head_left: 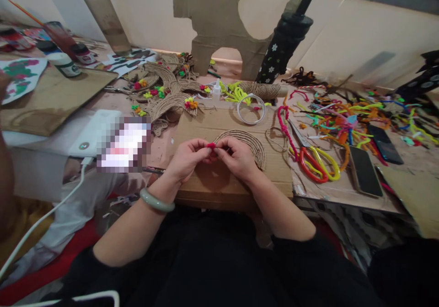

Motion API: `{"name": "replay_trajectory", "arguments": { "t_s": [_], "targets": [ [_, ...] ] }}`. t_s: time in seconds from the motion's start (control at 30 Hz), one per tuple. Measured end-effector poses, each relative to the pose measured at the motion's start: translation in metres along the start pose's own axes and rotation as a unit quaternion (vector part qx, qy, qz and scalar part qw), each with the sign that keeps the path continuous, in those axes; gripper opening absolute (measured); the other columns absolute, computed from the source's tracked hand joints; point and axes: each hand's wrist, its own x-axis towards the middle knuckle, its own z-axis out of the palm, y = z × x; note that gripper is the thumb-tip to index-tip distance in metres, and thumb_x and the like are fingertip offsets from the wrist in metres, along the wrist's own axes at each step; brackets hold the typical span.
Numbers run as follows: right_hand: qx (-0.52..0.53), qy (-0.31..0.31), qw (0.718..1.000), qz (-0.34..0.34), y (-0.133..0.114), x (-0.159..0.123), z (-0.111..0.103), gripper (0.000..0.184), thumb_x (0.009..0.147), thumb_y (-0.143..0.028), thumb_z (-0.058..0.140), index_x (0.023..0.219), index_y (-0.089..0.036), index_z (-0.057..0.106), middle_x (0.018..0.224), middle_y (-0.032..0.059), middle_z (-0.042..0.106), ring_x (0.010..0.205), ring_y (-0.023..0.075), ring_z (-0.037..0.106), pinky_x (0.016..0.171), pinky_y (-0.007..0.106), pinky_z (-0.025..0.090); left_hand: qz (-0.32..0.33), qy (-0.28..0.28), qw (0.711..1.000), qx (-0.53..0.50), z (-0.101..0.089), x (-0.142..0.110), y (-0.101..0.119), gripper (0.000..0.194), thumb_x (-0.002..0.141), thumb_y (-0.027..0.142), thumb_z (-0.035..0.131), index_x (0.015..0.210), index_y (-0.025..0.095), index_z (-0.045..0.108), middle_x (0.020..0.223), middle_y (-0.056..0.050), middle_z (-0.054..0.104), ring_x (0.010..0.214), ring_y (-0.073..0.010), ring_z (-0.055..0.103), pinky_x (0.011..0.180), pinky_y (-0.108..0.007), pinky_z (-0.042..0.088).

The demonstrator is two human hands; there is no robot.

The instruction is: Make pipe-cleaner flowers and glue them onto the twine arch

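My left hand (192,157) and my right hand (236,156) meet over a cardboard sheet, fingertips pinched together. Between them is a small red fuzzy piece (211,146), which looks like pipe cleaner; both hands grip it. Just behind my right hand lies an arch of coiled jute cord (255,145), partly covered by that hand. The cardboard sheet (195,126) lies under the arch. A loose jute strand (279,145) trails off to the right. Scissors (313,163) with red and yellow handles rest right of the cardboard, beside a twisted red pipe cleaner (284,124).
Several jute arches with coloured flowers (171,97) pile up behind left. A roll of tape (251,109) and a glue bottle (216,90) stand at the back. Mixed pipe cleaners (346,122) and a phone (365,171) lie right. A power bank (98,131) sits left, beside another person.
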Motion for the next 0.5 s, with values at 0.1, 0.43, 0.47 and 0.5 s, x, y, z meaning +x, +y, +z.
{"name": "replay_trajectory", "arguments": {
  "t_s": [0.1, 0.43, 0.47, 0.5],
  "targets": [
    [-0.079, 0.010, 0.994, -0.077, 0.0018, -0.0028, 0.0014, 0.015, 0.086, -0.019, 0.049, 0.076, -0.021, 0.060, 0.075, 0.0041, 0.065, 0.071, 0.0160, 0.058, 0.068, 0.028, 0.044, 0.003, 0.014, 1.000, 0.008, 0.0024, -0.0005, 0.0020, 0.019, 0.057, 0.023, 0.077, 0.067, 0.013, 0.065, 0.058, 0.000, 0.066, 0.052, -0.0092, 0.060, 0.053, -0.020, 0.046],
    [0.022, -0.003, 1.000, 0.015, -0.0039, 0.0005, -0.0068, 0.009, 0.083, -0.025, 0.057, 0.080, -0.021, 0.064, 0.074, 0.0026, 0.065, 0.069, 0.0148, 0.057, 0.064, 0.027, 0.044, 0.010, 0.004, 0.999, 0.053, 0.0083, -0.0034, 0.0026, 0.012, 0.056, 0.016, 0.074, 0.062, 0.012, 0.064, 0.052, 0.001, 0.061, 0.047, -0.0075, 0.054, 0.050, -0.019, 0.041],
    [0.057, -0.009, 0.997, 0.050, -0.0045, 0.0013, -0.0073, 0.007, 0.081, -0.024, 0.059, 0.078, -0.021, 0.064, 0.072, 0.0019, 0.065, 0.068, 0.0142, 0.057, 0.064, 0.027, 0.044, 0.012, 0.001, 0.999, 0.053, 0.0083, -0.0035, 0.0017, 0.012, 0.057, 0.017, 0.074, 0.063, 0.012, 0.064, 0.052, 0.001, 0.061, 0.048, -0.0077, 0.054, 0.050, -0.019, 0.042],
    [0.097, -0.014, 0.992, 0.085, -0.0048, 0.0019, -0.0075, 0.006, 0.078, -0.023, 0.060, 0.076, -0.020, 0.064, 0.070, 0.0009, 0.064, 0.065, 0.0135, 0.056, 0.062, 0.027, 0.044, 0.014, -0.002, 0.999, 0.051, 0.0081, -0.0035, 0.0008, 0.014, 0.058, 0.018, 0.075, 0.065, 0.012, 0.065, 0.054, 0.001, 0.063, 0.049, -0.0081, 0.055, 0.051, -0.020, 0.043]
  ]
}}
